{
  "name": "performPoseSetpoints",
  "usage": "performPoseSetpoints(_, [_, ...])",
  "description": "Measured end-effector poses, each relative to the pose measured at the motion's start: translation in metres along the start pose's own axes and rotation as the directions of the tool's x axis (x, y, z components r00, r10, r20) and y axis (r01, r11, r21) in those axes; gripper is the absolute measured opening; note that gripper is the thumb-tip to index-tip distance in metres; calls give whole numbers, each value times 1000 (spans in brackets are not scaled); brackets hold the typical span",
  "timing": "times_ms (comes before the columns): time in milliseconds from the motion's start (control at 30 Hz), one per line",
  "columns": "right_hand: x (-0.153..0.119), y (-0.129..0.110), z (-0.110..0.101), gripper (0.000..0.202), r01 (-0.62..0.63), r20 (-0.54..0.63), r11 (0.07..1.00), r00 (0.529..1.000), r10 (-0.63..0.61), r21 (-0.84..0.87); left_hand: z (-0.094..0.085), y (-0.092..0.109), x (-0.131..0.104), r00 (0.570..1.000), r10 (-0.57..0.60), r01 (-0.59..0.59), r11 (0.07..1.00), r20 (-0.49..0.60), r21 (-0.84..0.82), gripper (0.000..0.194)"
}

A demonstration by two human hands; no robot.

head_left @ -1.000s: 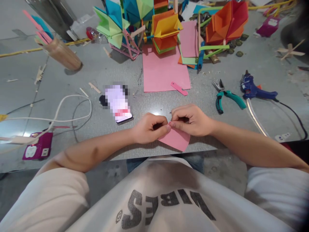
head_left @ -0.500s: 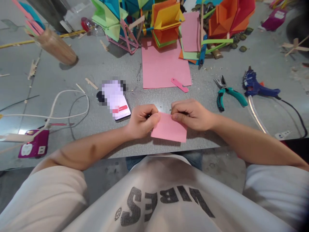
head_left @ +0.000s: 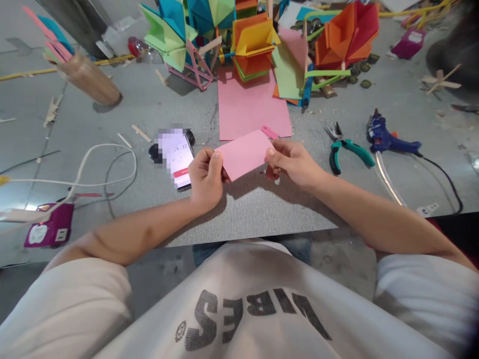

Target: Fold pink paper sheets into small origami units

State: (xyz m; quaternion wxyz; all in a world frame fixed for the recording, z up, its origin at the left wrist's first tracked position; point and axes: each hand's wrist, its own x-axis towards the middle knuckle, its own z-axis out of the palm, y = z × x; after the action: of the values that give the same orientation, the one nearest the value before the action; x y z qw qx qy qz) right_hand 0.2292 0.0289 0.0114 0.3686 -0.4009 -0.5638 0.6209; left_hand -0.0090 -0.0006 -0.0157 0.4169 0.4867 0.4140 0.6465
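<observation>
A small rectangle of pink paper point(head_left: 245, 153) is held up over the table, tilted with its right end higher. My left hand point(head_left: 208, 177) pinches its left end, thumb on top. At the right end, my right hand point(head_left: 290, 160) grips the edge between thumb and fingers. Just beyond the paper lies a larger pink sheet point(head_left: 254, 107), and a pink cutter point(head_left: 268, 131) on that sheet is partly covered by the held piece. Left of my left hand sits a phone point(head_left: 182, 174) with its screen lit.
Pliers with teal handles point(head_left: 352, 149) and a blue glue gun point(head_left: 392, 137) lie to the right. Folded paper shapes point(head_left: 252, 42) stand at the back. A wooden cup point(head_left: 90, 80) leans at the back left, above white cable loops point(head_left: 108, 145) and a purple power block point(head_left: 50, 227).
Both hands have lifted the pink paper away from me and turned it, so its right end now points up and away. My grip has shifted to the paper's two short ends.
</observation>
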Motion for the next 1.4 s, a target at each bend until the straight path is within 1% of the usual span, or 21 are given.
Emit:
performPoseSetpoints(67, [-3,1,10,61,-85,-37,993,995,88,79,-1,1,-7,996,-59,61,997,64,-40,58])
performPoseSetpoints(133, [-2,2,12,55,-116,-86,982,988,130,152,-4,3,-10,980,-130,147,984,153,-104,53])
performPoseSetpoints(200, [0,1,9,48,-85,-127,979,986,109,183,-6,4,-12,930,-221,272,952,293,-143,48])
performPoseSetpoints(233, [1,0,7,45,-56,-140,983,987,82,177,-7,5,-13,888,-267,339,930,375,-140,48])
performPoseSetpoints(300, [2,-2,5,40,0,-157,991,987,21,134,-7,8,-13,765,-360,467,881,535,-74,50])
performPoseSetpoints(367, [1,-3,5,38,31,-168,996,986,-16,87,-5,13,-13,637,-435,550,835,637,20,53])
performPoseSetpoints(400, [1,-3,6,37,40,-174,997,984,-28,67,-4,16,-13,584,-468,581,812,663,62,53])
performPoseSetpoints(433, [0,-3,6,37,47,-182,998,983,-37,51,-3,18,-13,546,-498,607,789,674,91,53])
performPoseSetpoints(467, [-1,-3,7,38,52,-187,998,981,-43,43,-3,20,-14,522,-523,630,769,674,108,54])
performPoseSetpoints(533, [-2,-4,9,42,61,-195,997,979,-51,48,-2,20,-15,502,-558,665,738,661,118,54])
performPoseSetpoints(567, [-2,-5,9,45,69,-199,996,978,-56,61,-1,20,-16,505,-567,674,730,651,114,54])
performPoseSetpoints(633, [-4,-6,12,52,78,-192,992,980,-58,98,-1,17,-17,534,-571,673,733,623,96,54])
performPoseSetpoints(700, [-8,-7,17,57,49,-147,991,989,-30,126,-1,14,-17,587,-564,648,757,581,81,54])
performPoseSetpoints(800, [-16,-8,29,58,-70,-3,991,997,71,118,2,15,-18,687,-519,557,826,509,90,54])
performPoseSetpoints(833, [-19,-8,33,57,-101,37,989,995,97,110,3,17,-18,712,-497,522,847,496,100,54])
performPoseSetpoints(900, [-24,-8,40,55,-130,72,986,990,123,102,6,21,-19,741,-463,471,875,486,115,54])
performPoseSetpoints(1067, [-29,-6,46,54,-130,-12,989,991,131,69,10,27,-21,744,-442,442,888,501,126,49])
performPoseSetpoints(1133, [-29,-7,46,56,-102,-52,993,993,105,64,9,27,-23,749,-453,443,885,483,144,43])
performPoseSetpoints(1200, [-28,-8,44,57,-52,-125,995,990,62,80,9,27,-26,763,-471,449,879,442,160,37])
performPoseSetpoints(1300, [-21,-9,37,56,26,-266,995,964,1,100,9,25,-29,775,-488,460,871,401,172,30])
performPoseSetpoints(1400, [-8,-6,21,54,104,-374,990,926,-61,95,9,23,-30,783,-495,471,867,376,161,27])
